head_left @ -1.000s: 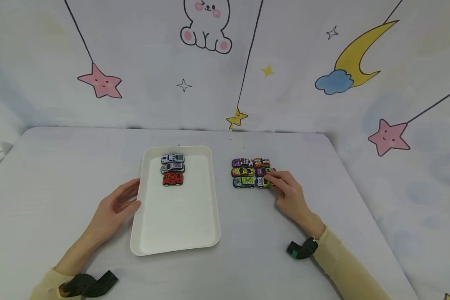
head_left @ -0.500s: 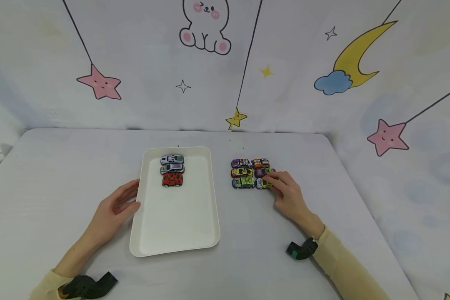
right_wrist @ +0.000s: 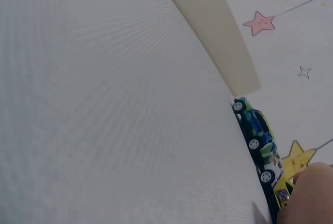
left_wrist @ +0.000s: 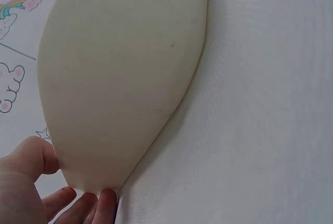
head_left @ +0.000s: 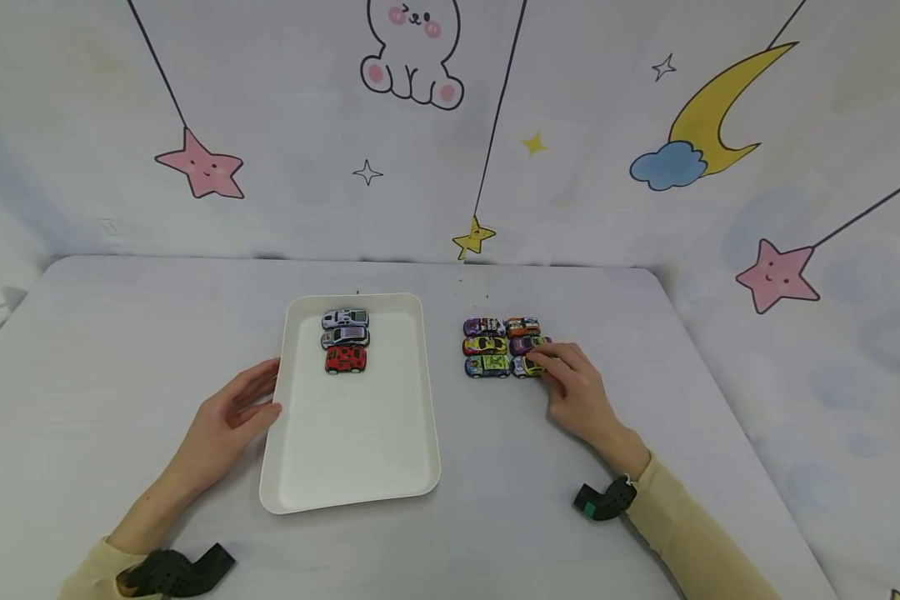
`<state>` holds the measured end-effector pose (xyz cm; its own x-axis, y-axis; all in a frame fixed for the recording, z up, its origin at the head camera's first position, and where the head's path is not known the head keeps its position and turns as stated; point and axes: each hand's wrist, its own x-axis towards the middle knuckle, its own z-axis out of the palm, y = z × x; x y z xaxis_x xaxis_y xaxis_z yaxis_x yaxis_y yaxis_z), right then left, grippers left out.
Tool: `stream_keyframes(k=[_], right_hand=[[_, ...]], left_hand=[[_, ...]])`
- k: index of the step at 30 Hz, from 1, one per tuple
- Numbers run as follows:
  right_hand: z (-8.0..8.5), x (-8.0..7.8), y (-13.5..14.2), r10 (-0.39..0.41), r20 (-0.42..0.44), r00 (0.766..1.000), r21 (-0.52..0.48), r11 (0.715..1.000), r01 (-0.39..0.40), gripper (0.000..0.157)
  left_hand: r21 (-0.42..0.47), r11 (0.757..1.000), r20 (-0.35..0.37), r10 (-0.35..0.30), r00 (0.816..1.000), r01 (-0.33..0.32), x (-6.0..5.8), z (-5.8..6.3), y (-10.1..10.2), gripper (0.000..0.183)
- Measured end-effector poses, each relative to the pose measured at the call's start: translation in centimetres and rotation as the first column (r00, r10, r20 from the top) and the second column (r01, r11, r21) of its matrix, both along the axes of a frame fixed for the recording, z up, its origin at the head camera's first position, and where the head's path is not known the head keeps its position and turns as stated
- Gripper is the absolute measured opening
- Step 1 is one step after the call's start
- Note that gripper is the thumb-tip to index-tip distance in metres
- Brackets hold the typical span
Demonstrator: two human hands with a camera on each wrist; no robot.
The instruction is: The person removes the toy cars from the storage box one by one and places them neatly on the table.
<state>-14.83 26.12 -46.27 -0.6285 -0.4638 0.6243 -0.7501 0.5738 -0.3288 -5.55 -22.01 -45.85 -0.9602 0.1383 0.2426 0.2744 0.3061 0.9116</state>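
My left hand [head_left: 225, 425], fingers loosely spread, touches the side of the white tray [head_left: 356, 450], which lies to its right. Three toy cars [head_left: 345, 337] sit inside — ahead and right of those fingertips. Five more cars [head_left: 485, 345] stand left of and beyond my right hand [head_left: 576, 387], its fingers nearly closed, pinching a yellow-and-white car [head_left: 522, 367] — partly hidden.

No text or number can be read on the toy cars [head_left: 487, 345].
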Motion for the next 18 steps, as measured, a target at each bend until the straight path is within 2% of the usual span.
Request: stream_keyframes(k=[9, 18], right_hand=[[-0.05, -0.12, -0.16, 0.038, -0.045, 0.998, -0.043, 0.998, -0.040, 0.039], [-0.08, -0.16, -0.12, 0.042, -0.032, 0.999, -0.044, 0.998, -0.044, 0.039]], left_hand=[[0.004, 1.000, 0.004, -0.004, 1.000, 0.004, -0.04, 0.05, 0.01, 0.056], [-0.004, 1.000, 0.005, -0.002, 1.000, 0.002, -0.02, 0.06, 0.02, 0.056]])
